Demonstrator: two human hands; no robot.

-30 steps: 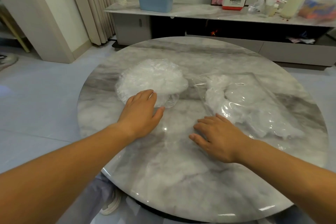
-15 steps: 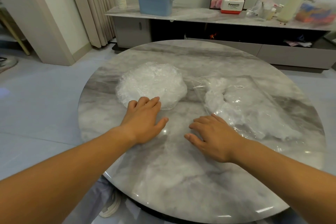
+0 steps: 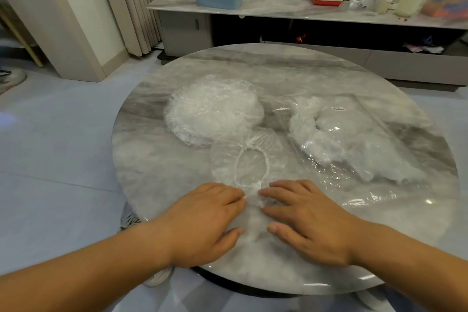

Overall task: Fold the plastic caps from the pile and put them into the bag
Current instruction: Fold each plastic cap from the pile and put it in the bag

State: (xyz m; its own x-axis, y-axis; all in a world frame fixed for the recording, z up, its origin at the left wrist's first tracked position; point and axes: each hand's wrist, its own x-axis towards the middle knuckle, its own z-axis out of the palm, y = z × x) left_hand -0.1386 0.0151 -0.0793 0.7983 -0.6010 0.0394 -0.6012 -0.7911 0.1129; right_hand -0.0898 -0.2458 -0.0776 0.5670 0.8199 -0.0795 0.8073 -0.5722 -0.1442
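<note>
We are working on the round marble table (image 3: 157, 180), and we are leaving its near part free for the folding. The clear bag (image 3: 354, 139) is lying flat on our right, already part filled, with its mouth toward the pile, so we are planning a short slide to it once the fold is made. The pile (image 3: 212, 111) of caps is sitting just left of the bag. One single cap (image 3: 249, 159) is lying spread between the pile and our hands, its far edge touching the pile.

Our left hand (image 3: 205, 220) and right hand (image 3: 311, 220) are lying flat and nearly open, fingers almost straight and thumbs held apart. They are gripping nothing, only pressing the cap's near edge against the stone.

To fold well, we are judging that the film needs smoothing first, so trapped air is not puffing it up. The elastic rim (image 3: 236, 167) is gathered into an oval, so we are aiming to fold across it and match edge to edge. Our fingertips (image 3: 241, 197) are pinning lightly, since thin film slides easily on polished marble.
</note>
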